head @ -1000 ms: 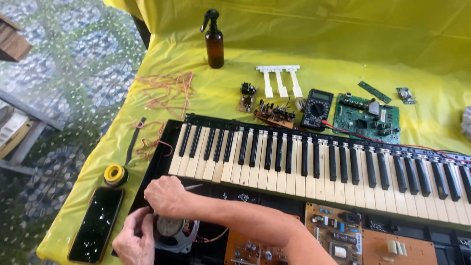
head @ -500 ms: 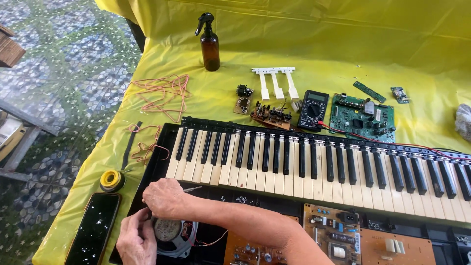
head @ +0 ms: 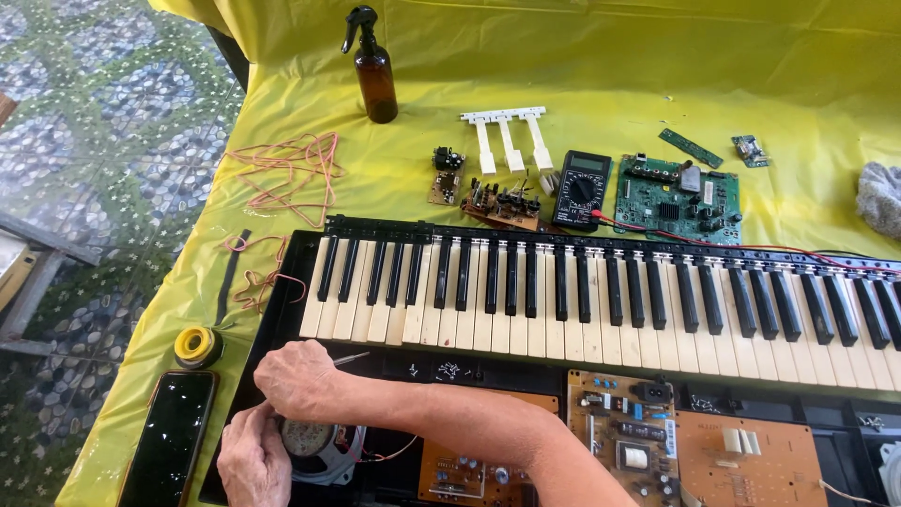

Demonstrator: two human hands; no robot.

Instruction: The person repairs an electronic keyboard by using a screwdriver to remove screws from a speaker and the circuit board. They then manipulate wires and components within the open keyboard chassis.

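Left hand: the left hand (head: 251, 462) lay at the near-left corner of the opened keyboard case (head: 282, 310), fingers curled against the rim of the speaker (head: 317, 449); what they pinched, I could not tell.
Right hand: the right hand (head: 298, 377) reached across above the speaker, fingers closed narrowly on a thin metal tool (head: 349, 358) whose tip pointed toward the keys (head: 601, 300).
Speaker: it sat in the case's near-left corner, red wires trailing. Judged light but fragile; the cone would dent, so the metal rim seemed the place to grip.
Near edge: a dark phone (head: 169, 437) and a yellow solder reel (head: 198, 345) lay left of the case on the yellow cloth (head: 422, 113).
Far side: a multimeter (head: 582, 176), green circuit board (head: 678, 199) and brown spray bottle (head: 374, 68).
Change: both hands stayed on the speaker as before; only the view shifted slightly.
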